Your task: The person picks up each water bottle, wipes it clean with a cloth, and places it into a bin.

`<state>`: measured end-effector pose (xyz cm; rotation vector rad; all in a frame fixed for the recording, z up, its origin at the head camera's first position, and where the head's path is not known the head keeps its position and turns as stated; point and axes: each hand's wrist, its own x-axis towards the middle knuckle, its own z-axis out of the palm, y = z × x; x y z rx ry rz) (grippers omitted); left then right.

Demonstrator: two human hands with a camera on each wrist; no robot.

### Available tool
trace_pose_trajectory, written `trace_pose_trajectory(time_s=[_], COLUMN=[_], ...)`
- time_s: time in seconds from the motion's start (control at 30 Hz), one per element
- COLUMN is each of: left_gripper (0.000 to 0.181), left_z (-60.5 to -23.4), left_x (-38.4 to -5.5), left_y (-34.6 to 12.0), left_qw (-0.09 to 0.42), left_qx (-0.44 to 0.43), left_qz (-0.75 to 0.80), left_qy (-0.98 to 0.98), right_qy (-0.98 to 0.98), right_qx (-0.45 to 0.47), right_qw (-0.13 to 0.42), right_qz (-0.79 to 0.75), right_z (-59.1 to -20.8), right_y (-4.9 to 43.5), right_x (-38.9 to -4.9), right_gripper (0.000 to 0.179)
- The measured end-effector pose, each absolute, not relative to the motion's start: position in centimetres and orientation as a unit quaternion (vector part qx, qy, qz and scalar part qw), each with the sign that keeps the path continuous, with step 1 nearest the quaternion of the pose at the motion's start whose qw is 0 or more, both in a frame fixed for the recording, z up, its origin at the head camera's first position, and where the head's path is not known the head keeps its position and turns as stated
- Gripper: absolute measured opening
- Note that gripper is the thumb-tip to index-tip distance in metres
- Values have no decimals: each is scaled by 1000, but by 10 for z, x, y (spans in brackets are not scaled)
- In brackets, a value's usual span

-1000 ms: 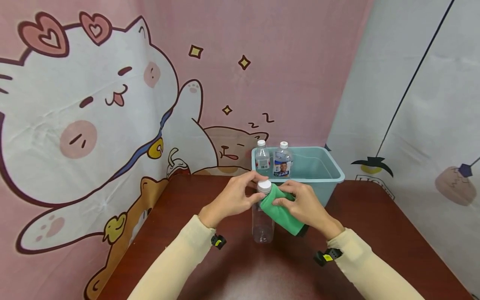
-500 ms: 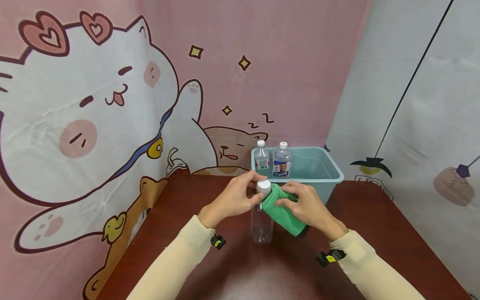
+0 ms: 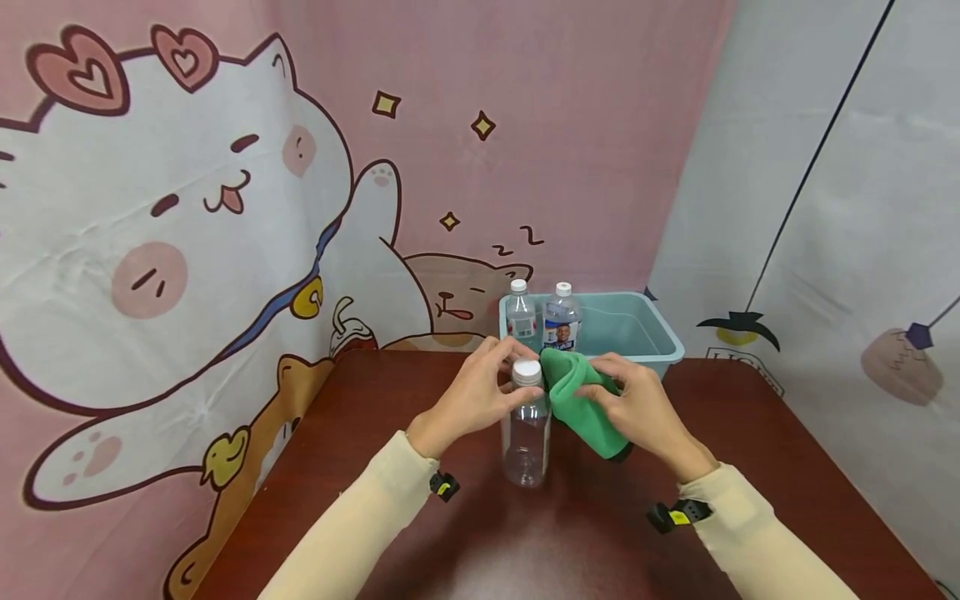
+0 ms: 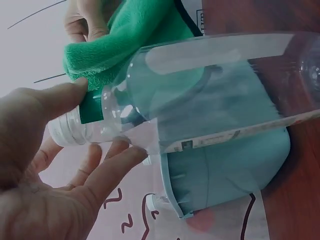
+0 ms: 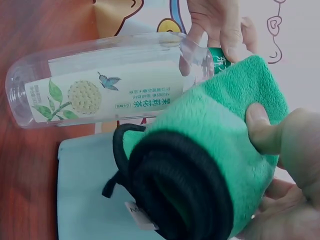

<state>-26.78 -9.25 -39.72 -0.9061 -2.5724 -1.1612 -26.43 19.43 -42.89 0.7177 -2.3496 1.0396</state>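
Note:
A clear plastic bottle (image 3: 527,446) with a white cap (image 3: 527,372) stands upright on the table, its flower-printed label (image 5: 100,95) facing the right wrist view. Around the bottle's neck, just below the cap, my left hand (image 3: 480,392) curls its thumb and fingers. The neck carries a green band (image 4: 91,106). Just right of the bottle, my right hand (image 3: 643,408) pinches a folded green towel (image 3: 581,408) with black edging. In the left wrist view the towel's fold sits right beside the neck, behind my thumb.
Behind my hands a light blue bin (image 3: 630,329) holds two capped bottles, a plain one (image 3: 521,321) and one with a printed label (image 3: 561,325). The brown table (image 3: 375,400) ends at a cartoon-printed curtain (image 3: 585,150).
My right hand has moved the towel a little right, off the bottle's neck, and its upper fold has opened wider. My left hand keeps its hold on the neck.

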Motion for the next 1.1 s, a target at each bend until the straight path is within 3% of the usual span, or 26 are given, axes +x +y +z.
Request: trace_pose_trajectory(time_s=[0.27, 0.6, 0.87, 1.1], left_gripper=[44, 47, 44, 46], left_z=[-394, -393, -395, -394], left_x=[-269, -271, -270, -269], left_y=[-103, -110, -112, -114], left_qw=[107, 99, 102, 96], left_qx=[-329, -360, -349, -348], left_qz=[-379, -384, -378, -381], left_qy=[-859, -845, -851, -851], right_qy=[-858, -844, -832, -846], right_qx=[240, 294, 324, 306], right_qw=[206, 145, 84, 115], right_qz=[405, 424, 443, 420], right_z=[-431, -439, -452, -462], right_y=[190, 165, 154, 151], right_x=[-269, -276, -271, -269], right_gripper=[32, 39, 54, 48])
